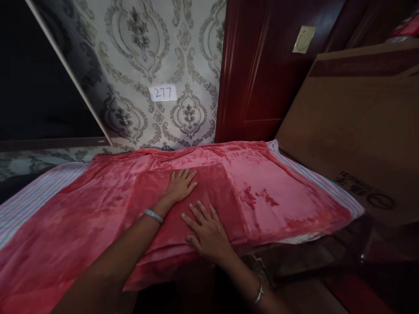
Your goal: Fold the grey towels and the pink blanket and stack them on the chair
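Note:
A dark red, rectangular folded piece of plush cloth [218,185] lies flat on a pink-red plush blanket [278,174]. My left hand [180,185] rests on its upper middle with the fingers spread. Closer to me, my right hand [208,231] lies palm down on the same cloth, fingers apart. Neither hand grasps anything. The cloth's near edge is partly covered by my forearms, and its exact kind cannot be made out.
Under the blanket, a striped sheet [321,176] shows at both sides. A large cardboard box [353,131] stands at the right, beside a dark red door [252,65]. On the left is a dark screen [42,87]. A paper label [163,92] reading 277 hangs on the patterned wall.

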Demonstrator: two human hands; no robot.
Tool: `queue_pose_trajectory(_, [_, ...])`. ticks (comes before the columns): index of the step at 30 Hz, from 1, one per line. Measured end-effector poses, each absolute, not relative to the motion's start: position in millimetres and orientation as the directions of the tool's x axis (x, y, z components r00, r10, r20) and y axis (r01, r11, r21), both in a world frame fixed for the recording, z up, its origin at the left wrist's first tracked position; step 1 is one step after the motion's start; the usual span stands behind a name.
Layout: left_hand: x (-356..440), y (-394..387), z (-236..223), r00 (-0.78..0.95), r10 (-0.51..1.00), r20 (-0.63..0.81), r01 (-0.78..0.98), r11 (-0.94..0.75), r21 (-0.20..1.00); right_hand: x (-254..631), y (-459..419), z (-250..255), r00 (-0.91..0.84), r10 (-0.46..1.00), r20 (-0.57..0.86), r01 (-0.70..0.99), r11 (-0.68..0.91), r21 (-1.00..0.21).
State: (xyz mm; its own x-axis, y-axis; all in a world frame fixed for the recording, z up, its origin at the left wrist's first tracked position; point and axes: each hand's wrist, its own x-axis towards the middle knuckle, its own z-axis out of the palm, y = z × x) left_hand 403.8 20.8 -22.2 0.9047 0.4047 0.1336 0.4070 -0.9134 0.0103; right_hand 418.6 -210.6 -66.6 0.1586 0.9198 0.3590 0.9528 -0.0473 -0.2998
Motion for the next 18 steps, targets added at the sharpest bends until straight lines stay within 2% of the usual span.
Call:
queue_pose_trajectory(8, [406.0, 16.4, -10.7, 0.902, 0.421, 0.096, 0.423, -0.906, 0.001, 419.8, -216.7, -47.2, 0.16, 0.929, 0.334, 0.948, -0.05, -0.314])
queue_pose_trajectory(12, [415.4, 10.6, 5.6, 0.897, 0.441, 0.019, 0.441, -0.897, 0.013, 435.7, -230.3, -26.7, 0.274, 0.89, 0.365, 0.928, -0.144, -0.345])
queue_pose_trajectory(15, [434.6, -1.9, 17.7, 0.941, 0.338, -0.008, 0.338, -0.94, 0.045, 451.2, -239.5, -20.9, 0.381, 0.845, 0.374, 0.91, -0.27, -0.315])
queue_pose_trajectory(18, [463.1, -17.7, 23.4, 0.974, 0.214, -0.073, 0.22, -0.971, 0.092, 460.3, -244.6, -29.9, 0.449, 0.834, 0.322, 0.885, -0.363, -0.293])
